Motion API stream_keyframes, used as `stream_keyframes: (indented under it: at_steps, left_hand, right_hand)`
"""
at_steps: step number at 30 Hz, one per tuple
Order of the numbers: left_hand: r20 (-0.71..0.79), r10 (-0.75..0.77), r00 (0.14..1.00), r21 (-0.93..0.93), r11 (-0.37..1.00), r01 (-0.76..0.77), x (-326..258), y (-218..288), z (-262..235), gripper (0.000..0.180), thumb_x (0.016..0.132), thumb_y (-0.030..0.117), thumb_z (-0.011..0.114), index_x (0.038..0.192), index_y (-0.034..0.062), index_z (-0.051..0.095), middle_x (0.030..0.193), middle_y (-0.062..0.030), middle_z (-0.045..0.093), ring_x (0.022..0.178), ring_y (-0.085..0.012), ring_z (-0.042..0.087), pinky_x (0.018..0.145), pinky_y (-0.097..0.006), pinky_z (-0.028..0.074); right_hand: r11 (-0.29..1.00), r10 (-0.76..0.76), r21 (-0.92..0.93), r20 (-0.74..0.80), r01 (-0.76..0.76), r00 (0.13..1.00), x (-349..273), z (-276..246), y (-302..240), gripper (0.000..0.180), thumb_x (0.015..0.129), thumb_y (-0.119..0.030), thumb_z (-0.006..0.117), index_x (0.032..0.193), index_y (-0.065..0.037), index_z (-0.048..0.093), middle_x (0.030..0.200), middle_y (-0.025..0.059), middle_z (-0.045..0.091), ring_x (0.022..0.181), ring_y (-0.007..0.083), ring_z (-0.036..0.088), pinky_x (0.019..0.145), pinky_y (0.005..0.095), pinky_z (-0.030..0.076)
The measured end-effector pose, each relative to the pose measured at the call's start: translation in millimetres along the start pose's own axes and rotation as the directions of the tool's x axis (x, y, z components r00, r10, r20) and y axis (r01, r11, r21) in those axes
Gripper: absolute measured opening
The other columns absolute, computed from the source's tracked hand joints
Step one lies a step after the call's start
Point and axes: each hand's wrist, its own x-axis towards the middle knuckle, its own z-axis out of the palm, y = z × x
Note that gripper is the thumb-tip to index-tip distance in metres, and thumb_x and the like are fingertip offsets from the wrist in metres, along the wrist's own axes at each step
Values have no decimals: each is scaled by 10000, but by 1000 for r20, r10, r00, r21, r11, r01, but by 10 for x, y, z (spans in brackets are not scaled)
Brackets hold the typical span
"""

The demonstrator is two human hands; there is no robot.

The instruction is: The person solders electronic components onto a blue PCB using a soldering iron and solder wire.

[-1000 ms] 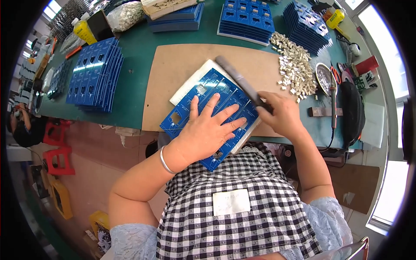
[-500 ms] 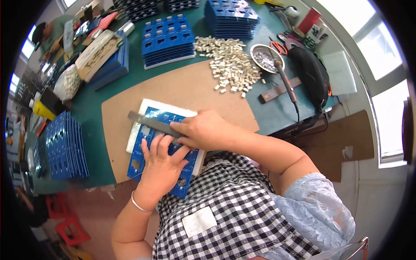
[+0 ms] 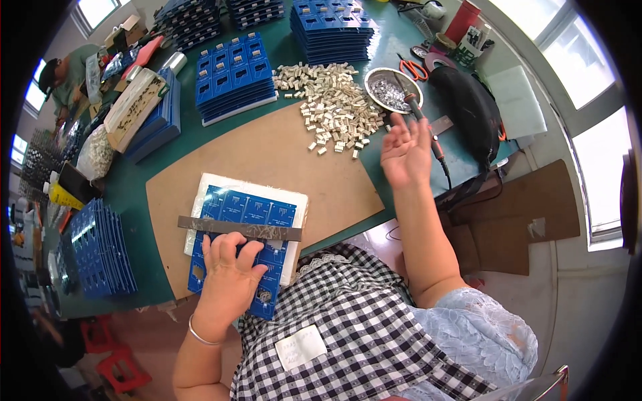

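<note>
Nearest body: left hand [image 3: 231, 271] pressed flat, fingers spread, on blue circuit board [image 3: 244, 230] over white pad; metal bar [image 3: 239, 228] just beyond fingertips, long axis left-right. Farther right: right hand [image 3: 404, 152] open, empty, raised beside connector pile [image 3: 334, 110], soldering iron [image 3: 421, 127].

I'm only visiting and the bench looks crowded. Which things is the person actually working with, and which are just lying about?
In use:
- left hand pressing on the blue circuit panel
- metal bar across that panel
- right hand, open, raised near the soldering iron

Lying about:
- stacked blue panels
- pile of small pale parts
- scissors
</note>
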Motion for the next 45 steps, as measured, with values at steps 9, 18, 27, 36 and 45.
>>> stream_keyframes:
  at_steps: [9,18,27,36,45]
  left_hand:
    - [-103,-334,937,-182,932,312,-258,12,-557,246,918,190,556,1126,65,516,788,-176,641,685,-376,626,559,-432,457]
    - [-91,-192,977,-632,769,93,-381,167,-103,131,902,68,533,1014,3,514,859,-150,521,738,-287,541,653,-356,444]
    - [-55,-168,984,-699,710,82,-266,357,-31,102,893,68,564,886,-9,497,823,-163,528,747,-353,553,636,-417,454]
    - [-301,-268,915,-570,820,53,-325,269,38,103,827,65,642,916,43,595,787,-118,630,666,-311,603,584,-384,477]
    - [-356,-357,864,-401,893,204,-541,187,128,154,715,13,684,828,81,604,633,-68,571,533,-233,538,479,-334,426]
  right_hand:
    - [972,-228,80,66,223,971,554,-311,-313,226,935,-256,570,965,-32,584,881,90,666,705,157,567,570,287,458]
    - [721,222,-407,902,561,369,-1057,20,611,221,960,-248,541,1141,-192,427,837,177,668,689,283,660,603,376,532]
    - [666,374,-256,927,701,-17,-1172,221,907,310,646,-48,769,906,-93,607,874,70,662,813,255,617,703,362,511]
    - [726,382,-380,916,573,123,-1109,162,826,293,742,-23,678,1006,-111,586,856,111,642,729,257,602,651,365,484]
    - [540,379,-411,898,735,224,-907,161,-79,387,886,-265,627,1202,-68,525,685,83,596,554,222,590,537,350,492]
